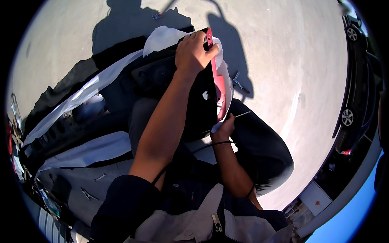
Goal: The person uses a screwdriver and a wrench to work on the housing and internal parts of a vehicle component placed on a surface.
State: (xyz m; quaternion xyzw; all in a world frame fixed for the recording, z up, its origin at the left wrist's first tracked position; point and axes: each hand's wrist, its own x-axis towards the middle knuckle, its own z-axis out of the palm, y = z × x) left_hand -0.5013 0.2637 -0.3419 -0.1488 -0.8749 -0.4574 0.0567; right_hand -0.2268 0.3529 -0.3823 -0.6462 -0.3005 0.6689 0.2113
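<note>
A long, dark car bumper (87,121) with a red painted edge (219,87) lies across my lap, its white wrapping (160,38) partly around it. My left hand (192,52) is closed over its far end, thumb on the red side and fingers over the dark top. Lower down, beside the near end of the red edge, my right hand (223,128) is closed. A thin metal rod (243,115) sticks out of it past my thumb; any handle is hidden in the palm. A black cord (223,142) crosses my right wrist.
On the concrete lie a metal tool (240,82) right of the bumper, a small packet (157,15) farther off, a wrench (100,177) and pliers (88,194) at lower left. Mixed clutter (18,154) lines the left rim. A dark car (358,85) stands at far right.
</note>
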